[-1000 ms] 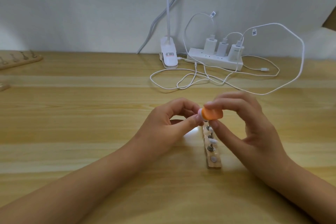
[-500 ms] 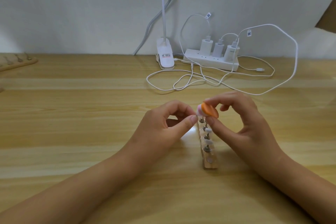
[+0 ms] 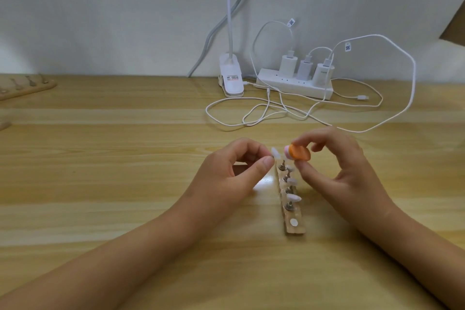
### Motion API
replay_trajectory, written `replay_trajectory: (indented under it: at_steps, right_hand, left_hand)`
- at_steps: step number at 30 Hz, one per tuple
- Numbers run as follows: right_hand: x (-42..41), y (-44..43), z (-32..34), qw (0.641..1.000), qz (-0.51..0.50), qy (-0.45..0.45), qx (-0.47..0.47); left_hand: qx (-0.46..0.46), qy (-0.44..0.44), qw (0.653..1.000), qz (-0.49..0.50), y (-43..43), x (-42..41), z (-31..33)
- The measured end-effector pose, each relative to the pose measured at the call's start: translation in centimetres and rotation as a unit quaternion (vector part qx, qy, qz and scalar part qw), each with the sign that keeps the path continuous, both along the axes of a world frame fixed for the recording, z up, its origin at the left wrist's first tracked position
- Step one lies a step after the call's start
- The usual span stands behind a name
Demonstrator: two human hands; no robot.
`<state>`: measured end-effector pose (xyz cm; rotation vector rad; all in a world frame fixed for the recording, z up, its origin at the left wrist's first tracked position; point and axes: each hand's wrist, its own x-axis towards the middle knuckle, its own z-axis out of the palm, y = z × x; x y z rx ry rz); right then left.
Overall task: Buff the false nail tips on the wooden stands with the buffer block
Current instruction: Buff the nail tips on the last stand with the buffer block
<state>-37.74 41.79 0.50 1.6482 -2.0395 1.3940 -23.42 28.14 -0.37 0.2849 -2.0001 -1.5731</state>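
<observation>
left hand point(image 3: 234, 173) pinches a nail tip point(image 3: 275, 152); right hand point(image 3: 334, 168) pinches the buffer block point(image 3: 299, 152) at its 3 o'clock; hard rubbing could flick the tip away.

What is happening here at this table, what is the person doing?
A person is working on false nails at a wooden table. The left hand pinches one nail tip above the far end of the wooden stand. The right hand holds an orange buffer block beside it; the two look slightly apart. More nail tips sit on the stand's pegs.
</observation>
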Motion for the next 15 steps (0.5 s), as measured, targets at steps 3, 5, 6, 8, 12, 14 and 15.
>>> replay_trajectory:
  at_steps: [3,5,6,8,12,14,15]
  right_hand:
    - [0.6,0.0,0.3,0.998,0.026,0.007,-0.048]
    - [1.2,0.0,0.2,0.997,0.052,0.042,-0.045]
    - [1.1,0.0,0.1,0.997,0.050,0.058,-0.032]
    - [0.7,0.0,0.0,0.998,0.031,0.054,-0.020]
    - [1.0,0.1,0.0,0.996,0.055,0.048,-0.042]
    - [1.0,-0.1,-0.3,0.996,0.040,0.074,-0.011]
    - [0.9,-0.1,-0.3,0.997,0.025,0.070,-0.003]
  left_hand:
    - [0.004,0.000,1.000,-0.011,-0.1,0.0,0.1]
    - [0.003,-0.001,1.000,-0.016,-0.1,-0.1,0.2]
    - [0.001,0.000,1.000,-0.017,-0.2,-0.2,0.1]
    - [0.004,0.003,1.000,-0.020,-0.1,-0.1,0.1]
    - [0.003,0.013,1.000,-0.023,0.0,-0.1,0.2]
    - [0.000,0.019,1.000,-0.023,0.0,-0.1,0.2]
    - [0.000,0.019,1.000,-0.023,0.0,-0.1,0.2]
